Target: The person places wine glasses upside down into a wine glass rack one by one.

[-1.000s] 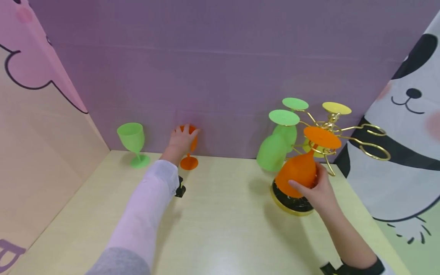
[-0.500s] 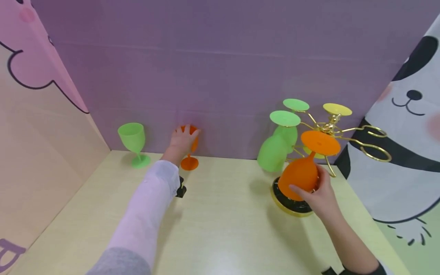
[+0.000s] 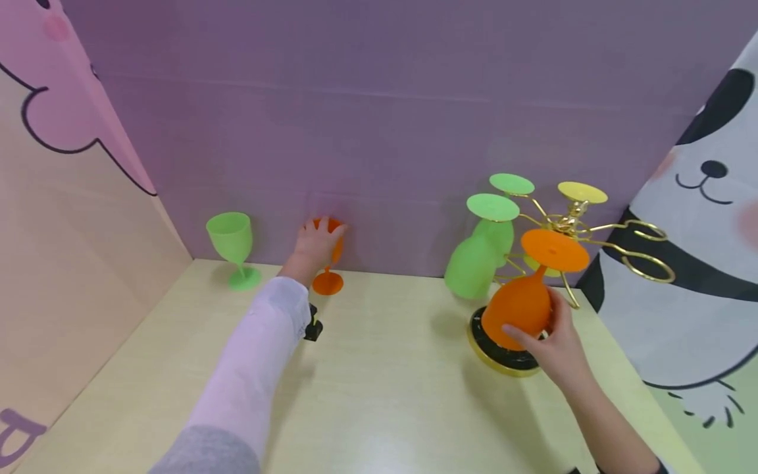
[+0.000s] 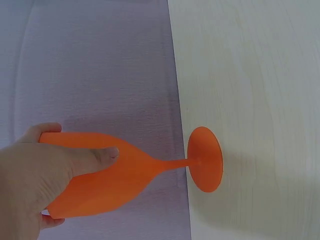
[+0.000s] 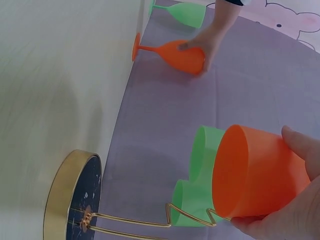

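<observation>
My left hand [image 3: 316, 245] grips an upright orange goblet [image 4: 110, 175] round its bowl, thumb along the side. Its foot [image 4: 205, 159] is at the back of the table, by the purple backdrop. At the right, my right hand [image 3: 559, 345] holds a second orange goblet [image 3: 516, 313] upside down by the bowl. That goblet's foot [image 3: 555, 250] is up among the gold arms of a glass rack [image 3: 642, 263], over its black base [image 3: 503, 359]. In the right wrist view the mouth of this goblet [image 5: 231, 170] faces the base.
Two green goblets [image 3: 470, 266] and a yellow one [image 3: 583, 192] hang upside down on the rack. Two arms on its right side end in bare loops. A green goblet [image 3: 231, 237] stands at the back left. Printed side panels flank the pale table [image 3: 379, 375].
The right hand has lowered its orange goblet slightly against the rack, and the foot now covers the gold loop seen beneath it before. The left hand stays on its goblet.
</observation>
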Available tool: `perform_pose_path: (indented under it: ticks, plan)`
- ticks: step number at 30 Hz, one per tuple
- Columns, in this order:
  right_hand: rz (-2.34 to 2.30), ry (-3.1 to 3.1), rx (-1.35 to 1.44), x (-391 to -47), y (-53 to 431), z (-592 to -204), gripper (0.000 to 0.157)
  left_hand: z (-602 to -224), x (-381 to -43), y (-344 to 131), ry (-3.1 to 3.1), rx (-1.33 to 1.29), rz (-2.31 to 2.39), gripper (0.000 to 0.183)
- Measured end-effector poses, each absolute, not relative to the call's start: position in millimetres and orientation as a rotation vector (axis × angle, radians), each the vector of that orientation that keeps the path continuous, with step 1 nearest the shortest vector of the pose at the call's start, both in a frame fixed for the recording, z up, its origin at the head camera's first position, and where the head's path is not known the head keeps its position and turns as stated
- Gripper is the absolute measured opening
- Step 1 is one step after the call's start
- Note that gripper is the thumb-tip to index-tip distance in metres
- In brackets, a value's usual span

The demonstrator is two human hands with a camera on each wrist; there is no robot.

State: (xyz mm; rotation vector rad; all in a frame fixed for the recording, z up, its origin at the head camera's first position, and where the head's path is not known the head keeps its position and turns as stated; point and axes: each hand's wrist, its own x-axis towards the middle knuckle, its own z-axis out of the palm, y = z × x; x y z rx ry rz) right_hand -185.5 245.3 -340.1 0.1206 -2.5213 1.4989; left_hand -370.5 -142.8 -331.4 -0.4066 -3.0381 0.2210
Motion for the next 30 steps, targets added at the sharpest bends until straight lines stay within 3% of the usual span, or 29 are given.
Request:
perform_pose_path:
  ticks: [14,24,30]
  plan:
    - [1.419,-2.443,0.195,-171,252,-328,0.088,-323,-371,-145,-3.085,-0.445,0.142,0.077]
    - [1.375,-2.275,0.176,-139,248,-310,0.084,-320,-371,-144,-3.109,-0.448,0.15,0.075]
    - [1.588,-2.01,0.216,-119,246,-286,0.078,-320,-371,-144,-3.12,-0.457,0.157,0.076]
